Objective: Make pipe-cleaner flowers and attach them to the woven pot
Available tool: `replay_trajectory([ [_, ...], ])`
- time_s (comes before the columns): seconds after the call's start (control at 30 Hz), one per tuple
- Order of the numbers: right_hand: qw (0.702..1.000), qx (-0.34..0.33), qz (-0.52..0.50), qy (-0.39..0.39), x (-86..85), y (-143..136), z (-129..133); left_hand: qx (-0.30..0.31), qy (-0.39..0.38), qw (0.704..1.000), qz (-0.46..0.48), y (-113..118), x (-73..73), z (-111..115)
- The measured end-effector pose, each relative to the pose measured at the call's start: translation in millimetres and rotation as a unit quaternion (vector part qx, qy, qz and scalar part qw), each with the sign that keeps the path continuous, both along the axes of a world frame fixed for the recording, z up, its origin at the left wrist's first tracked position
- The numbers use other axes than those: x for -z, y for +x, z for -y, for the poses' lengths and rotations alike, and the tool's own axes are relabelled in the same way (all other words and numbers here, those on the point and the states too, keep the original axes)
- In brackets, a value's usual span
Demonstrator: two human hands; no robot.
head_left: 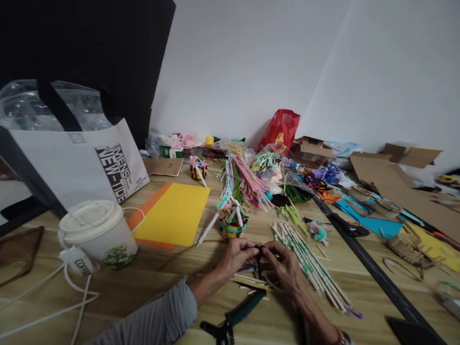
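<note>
Over the front middle of the table, my left hand (pixel 239 258) and my right hand (pixel 283 266) meet, thumbs and fingertips pinched together. Between them is a small dark brown strip (pixel 259 261), partly hidden by the fingers; one end hangs down. It may be a pipe cleaner, but its kind is too small to tell. Just beyond my left hand stands a small round craft piece (pixel 232 223), wrapped in yellow, dark and teal with white fuzzy stems. Below my hands lie pliers-like cutters (pixel 239 314) with dark green handles, beside short cut stick pieces (pixel 251 287).
A bundle of wooden sticks (pixel 309 266) lies right of my hands. Behind are colourful pipe cleaners (pixel 247 177) and a second craft piece (pixel 198 167). Yellow paper (pixel 179 211), a white lidded tub (pixel 97 235) with cords and a white bag (pixel 72 163) occupy the left.
</note>
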State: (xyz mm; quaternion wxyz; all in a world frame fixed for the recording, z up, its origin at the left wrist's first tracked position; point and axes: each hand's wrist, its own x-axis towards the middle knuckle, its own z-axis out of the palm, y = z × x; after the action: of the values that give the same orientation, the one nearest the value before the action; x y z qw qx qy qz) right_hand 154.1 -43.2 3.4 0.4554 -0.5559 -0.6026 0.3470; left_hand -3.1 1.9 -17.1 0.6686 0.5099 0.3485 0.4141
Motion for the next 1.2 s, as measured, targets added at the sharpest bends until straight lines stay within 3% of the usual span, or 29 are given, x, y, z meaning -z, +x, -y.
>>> replay_trajectory([
  [0.5,0.971,-0.048,0.168,0.16,0.4,-6,7,0.0,0.04,0.997,-0.069,-4,-3.3,0],
  [0.6,0.982,-0.033,0.124,0.142,4.5,-9,7,-0.008,0.019,0.998,-0.053,-1,-2.2,0],
  [0.7,0.998,0.001,0.005,0.069,9.8,-10,4,-0.027,-0.004,0.999,-0.017,1,-4.2,2],
  [0.87,0.984,0.02,-0.177,-0.015,11.2,-8,-3,0.019,-0.048,0.998,0.04,-1,-10.6,4],
  [1.0,0.973,0.037,-0.226,-0.032,5.0,-7,-3,0.043,-0.073,0.994,0.068,-2,-10.1,3],
  [1.2,0.97,0.027,-0.237,-0.047,-3.3,-7,0,0.014,-0.098,0.991,0.091,-1,-7.9,1],
])
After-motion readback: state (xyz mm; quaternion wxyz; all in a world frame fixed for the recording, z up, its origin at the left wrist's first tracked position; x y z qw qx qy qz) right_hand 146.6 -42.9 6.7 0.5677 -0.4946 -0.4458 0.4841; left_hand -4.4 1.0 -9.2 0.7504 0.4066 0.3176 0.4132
